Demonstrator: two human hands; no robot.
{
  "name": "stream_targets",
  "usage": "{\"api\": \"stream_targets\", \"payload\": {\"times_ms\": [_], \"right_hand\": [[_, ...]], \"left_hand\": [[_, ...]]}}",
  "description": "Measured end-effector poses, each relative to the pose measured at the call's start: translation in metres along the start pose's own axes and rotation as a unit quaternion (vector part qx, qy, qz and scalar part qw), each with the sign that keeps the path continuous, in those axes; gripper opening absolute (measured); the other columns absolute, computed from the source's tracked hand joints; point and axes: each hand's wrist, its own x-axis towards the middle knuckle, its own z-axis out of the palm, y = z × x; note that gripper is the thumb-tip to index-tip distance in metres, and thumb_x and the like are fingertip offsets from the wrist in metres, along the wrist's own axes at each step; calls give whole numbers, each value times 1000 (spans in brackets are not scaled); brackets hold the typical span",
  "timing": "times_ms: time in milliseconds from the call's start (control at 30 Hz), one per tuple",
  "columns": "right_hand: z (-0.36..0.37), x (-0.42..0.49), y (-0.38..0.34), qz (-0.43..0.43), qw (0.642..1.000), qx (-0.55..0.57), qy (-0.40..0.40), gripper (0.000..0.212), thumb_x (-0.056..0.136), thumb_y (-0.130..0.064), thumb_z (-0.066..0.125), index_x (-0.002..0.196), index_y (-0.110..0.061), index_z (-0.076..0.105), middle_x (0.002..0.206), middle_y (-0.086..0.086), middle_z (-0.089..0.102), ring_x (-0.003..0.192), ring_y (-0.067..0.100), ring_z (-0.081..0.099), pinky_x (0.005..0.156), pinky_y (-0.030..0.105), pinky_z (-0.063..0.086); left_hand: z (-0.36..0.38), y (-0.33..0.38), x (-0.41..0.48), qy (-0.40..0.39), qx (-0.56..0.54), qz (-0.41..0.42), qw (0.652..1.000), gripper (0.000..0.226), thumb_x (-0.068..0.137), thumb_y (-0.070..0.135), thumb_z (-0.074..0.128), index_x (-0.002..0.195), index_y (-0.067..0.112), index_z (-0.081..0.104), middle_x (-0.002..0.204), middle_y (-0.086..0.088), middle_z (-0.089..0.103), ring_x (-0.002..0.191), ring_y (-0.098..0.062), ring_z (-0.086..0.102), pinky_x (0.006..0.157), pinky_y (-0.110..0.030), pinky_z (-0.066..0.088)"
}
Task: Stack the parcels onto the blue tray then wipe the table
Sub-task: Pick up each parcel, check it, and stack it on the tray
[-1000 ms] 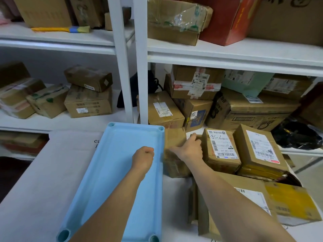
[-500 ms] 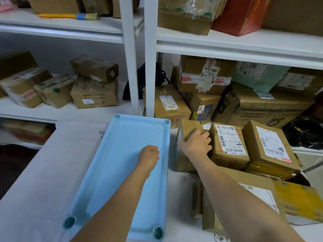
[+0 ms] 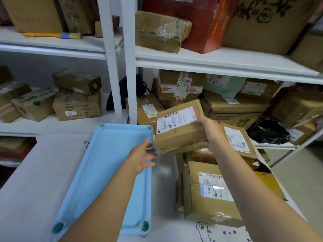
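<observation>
Head view: right hand (image 3: 208,127) has its grip wrapped round the edge of a labelled parcel (image 3: 178,126), held tilted just beside the far right corner of the blue tray (image 3: 104,163). Left hand (image 3: 141,157) hovers over the tray's right rim, grip wide, fingers spread. More parcels (image 3: 208,193) crowd the tabletop (image 3: 35,180) at right.

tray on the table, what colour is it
The tray is light blue; the head view shows it best.

White shelving (image 3: 209,56) holds a red box (image 3: 197,32), black bag (image 3: 141,85) and yellow-handled tool (image 3: 43,34).
</observation>
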Motion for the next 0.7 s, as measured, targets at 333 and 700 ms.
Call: {"api": "stream_targets", "payload": {"times_ms": [333,700], "right_hand": [[-59,-19,17,182,960,189,-96,42,66,-38,62,103,-19,58,111,11,61,103,31,56,86,48,46],[-74,-28,45,207,921,282,-171,39,74,-40,50,106,-20,61,116,14,61,110,36,55,93,52,44]], "left_hand": [[25,32,-51,-78,-69,76,992,31,93,38,53,119,21,57,104,-9,60,82,-23,62,63,-35,52],[34,44,-75,-155,-46,190,968,66,88,16,63,144,30,31,92,-1,73,78,-21,67,74,-37,55]]}}
